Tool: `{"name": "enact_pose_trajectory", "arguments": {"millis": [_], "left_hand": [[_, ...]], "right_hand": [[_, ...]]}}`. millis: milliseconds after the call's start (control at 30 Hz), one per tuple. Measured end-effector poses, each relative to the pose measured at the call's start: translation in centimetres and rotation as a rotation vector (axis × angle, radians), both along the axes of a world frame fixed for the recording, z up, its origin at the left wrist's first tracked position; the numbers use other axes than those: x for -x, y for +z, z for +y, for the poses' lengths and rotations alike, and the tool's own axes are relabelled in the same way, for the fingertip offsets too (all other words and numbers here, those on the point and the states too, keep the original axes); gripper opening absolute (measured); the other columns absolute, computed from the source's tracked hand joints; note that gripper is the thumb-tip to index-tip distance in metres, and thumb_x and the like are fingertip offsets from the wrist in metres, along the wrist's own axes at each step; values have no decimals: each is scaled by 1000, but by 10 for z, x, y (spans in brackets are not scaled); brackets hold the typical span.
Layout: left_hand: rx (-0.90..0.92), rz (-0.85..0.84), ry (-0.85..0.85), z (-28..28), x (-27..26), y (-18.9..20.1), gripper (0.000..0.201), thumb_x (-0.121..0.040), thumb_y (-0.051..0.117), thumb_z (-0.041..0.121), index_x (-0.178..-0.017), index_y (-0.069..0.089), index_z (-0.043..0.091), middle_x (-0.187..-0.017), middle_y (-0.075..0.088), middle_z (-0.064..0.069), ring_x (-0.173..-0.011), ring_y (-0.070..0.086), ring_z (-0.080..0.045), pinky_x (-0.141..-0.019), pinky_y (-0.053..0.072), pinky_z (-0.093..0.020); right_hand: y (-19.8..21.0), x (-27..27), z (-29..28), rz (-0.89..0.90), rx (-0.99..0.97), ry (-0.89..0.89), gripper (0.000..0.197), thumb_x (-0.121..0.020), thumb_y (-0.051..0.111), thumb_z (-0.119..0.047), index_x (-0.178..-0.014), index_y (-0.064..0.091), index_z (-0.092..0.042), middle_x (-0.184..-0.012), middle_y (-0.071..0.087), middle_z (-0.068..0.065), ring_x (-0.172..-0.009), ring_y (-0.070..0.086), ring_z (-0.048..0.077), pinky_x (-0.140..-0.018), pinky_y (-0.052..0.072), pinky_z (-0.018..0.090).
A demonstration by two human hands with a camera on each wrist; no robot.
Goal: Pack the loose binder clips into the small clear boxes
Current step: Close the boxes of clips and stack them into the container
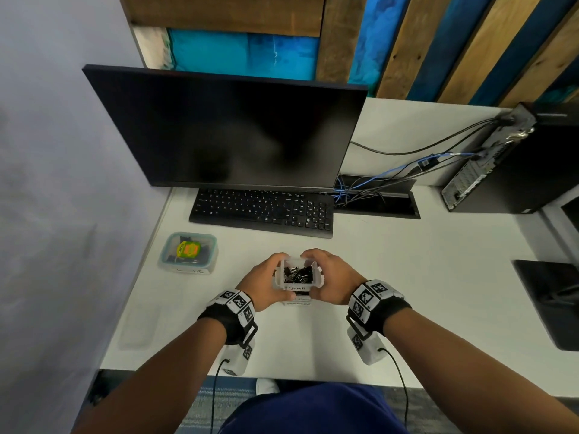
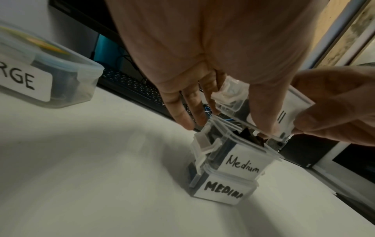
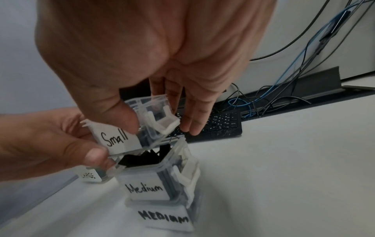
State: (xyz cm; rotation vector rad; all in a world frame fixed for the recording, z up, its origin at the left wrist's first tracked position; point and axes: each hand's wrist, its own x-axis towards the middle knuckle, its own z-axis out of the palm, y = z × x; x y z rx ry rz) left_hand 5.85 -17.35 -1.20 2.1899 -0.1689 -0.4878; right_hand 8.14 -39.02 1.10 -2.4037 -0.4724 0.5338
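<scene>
The biggest danger is sitting in the stack itself. On the white surface (image 1: 407,277), just in front of the keyboard (image 1: 263,213), two clear boxes labelled Medium are standing one on the other, the upper Medium box (image 3: 146,189) on the lower Medium box (image 3: 166,219), and a third, the Small box (image 3: 117,139), is being held tilted directly above them. It is open-topped in the head view, with dark binder clips (image 1: 297,274) showing inside. If it is tipping further or coming down crooked, the whole column is likely toppling and the clips are scattering over the surface.

Next is the grip. The left hand (image 1: 266,283) and the right hand (image 1: 332,280) are both closing on the Small box from opposite sides, thumbs pinching its labelled face while the other fingers (image 3: 194,118) are hanging straight behind it. A pinch that light is risking a slip on smooth plastic.

Smaller still: black clips are poking up out of the upper Medium box, so the Small box is probably not seating flat on it, and its white side latch (image 3: 168,125) is standing open and could be catching.

The Large tub (image 1: 188,252), well to the left, is looking safe.
</scene>
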Motion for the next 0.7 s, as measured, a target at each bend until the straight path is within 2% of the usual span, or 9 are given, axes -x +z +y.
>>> {"name": "enact_pose_trajectory", "arguments": {"millis": [100, 200, 300, 400, 500, 600, 700], "left_hand": [[12, 2, -3, -5, 1, 0, 88, -69, 86, 27, -138, 32, 34, -125, 57, 7, -110, 58, -14, -94, 50, -29], [-68, -51, -17, -8, 2, 1, 72, -72, 84, 27, -129, 39, 31, -120, 57, 13, -106, 57, -8, -87, 45, -19], [-112, -69, -28, -9, 0, 2, 66, -72, 83, 29, -123, 41, 31, -120, 56, 17, -103, 56, -6, -88, 48, -23], [-117, -54, -26, -7, -1, 5, 62, -71, 84, 29, -116, 41, 34, -112, 62, 11, -98, 62, -12, -84, 55, -30], [-117, -47, -20, -7, -1, 5, 60, -70, 84, 28, -112, 42, 34, -104, 64, 9, -93, 63, -12, -79, 56, -28], [-114, -32, -19, -7, -3, 6, 63, -69, 85, 28, -114, 41, 33, -104, 64, 8, -94, 64, -13, -79, 56, -29], [-88, 3, -25, -8, -3, 5, 79, -68, 87, 25, -129, 37, 33, -113, 62, 8, -100, 63, -13, -85, 55, -28]], "right_hand": [[-4, 5, -4, 14, 4, 13, 80, -71, 79, -22, -141, 42, -16, -127, 54, 0, -112, 56, 18, -98, 50, 33], [-6, 6, -4, 2, -11, 29, 79, -71, 79, -20, -141, 43, -15, -125, 53, 3, -111, 55, 19, -96, 51, 33], [-8, 6, -4, 3, -13, 31, 78, -71, 79, -18, -141, 43, -15, -124, 52, 5, -111, 54, 21, -95, 51, 34], [-11, 3, -4, 14, -5, 36, 75, -73, 78, -17, -139, 43, -19, -129, 55, 3, -112, 54, 20, -95, 52, 37], [-13, 2, -2, 26, 22, 36, 71, -75, 78, -20, -136, 42, -23, -126, 61, 1, -105, 60, 21, -93, 53, 39], [-13, -1, 0, 14, 46, 41, 69, -73, 78, -22, -133, 44, -23, -122, 64, 3, -101, 61, 22, -90, 54, 39], [-15, -1, 0, 24, 35, 8, 67, -72, 80, -24, -129, 44, -26, -118, 65, 1, -98, 63, 21, -88, 55, 38]]}}
